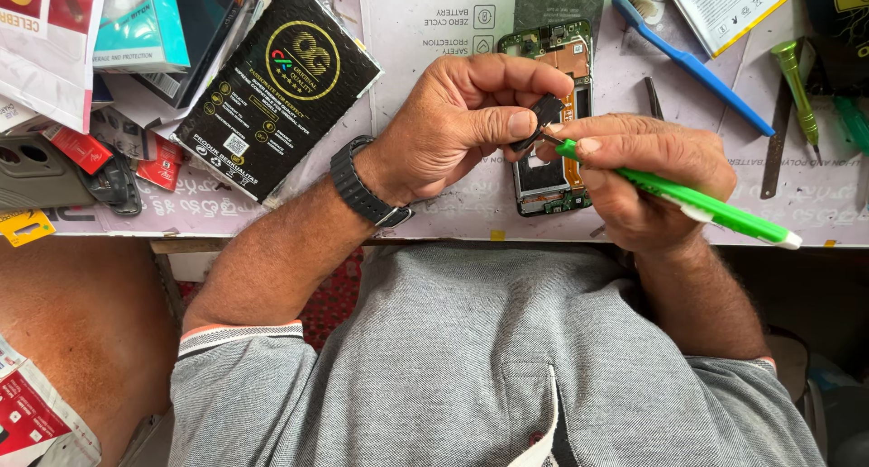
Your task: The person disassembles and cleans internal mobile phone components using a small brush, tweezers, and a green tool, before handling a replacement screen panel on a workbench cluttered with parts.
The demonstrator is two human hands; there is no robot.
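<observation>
Pinching a small black phone part [546, 112] between thumb and fingertips, the left hand [462, 123] holds it just above the opened smartphone [552, 114] at about 12 o'clock on the bench [434, 195]. Grip of the left hand: fingers together, clamped on the part. The right hand [647, 173] is wrapped shut around a green-handled precision screwdriver [697, 204], whose tip touches or nearly touches the part from 3 o'clock; exact contact cannot be resolved.

Handling judgement: the part looks very light, thin and rigid, likely brittle plastic with fine contacts. It is best held by its edges, as now; a slip would drop it onto the exposed green circuit board. The screwdriver handle looks smooth, with a white end cap.

Surroundings: a black wristwatch [362, 191] sits on the left wrist. At 10 o'clock lies a black flat packet with a gold ring emblem [272, 87], with more packets stacked at the upper left. At 1 o'clock is a blue brush [688, 64]; at 2 o'clock are a second green screwdriver [797, 91] and a thin metal tool [654, 96].

Surface: the bench is covered in pale printed sheet, crowded, and lit by daylight. The person wears a grey polo shirt [471, 358] and sits close to the bench edge.
</observation>
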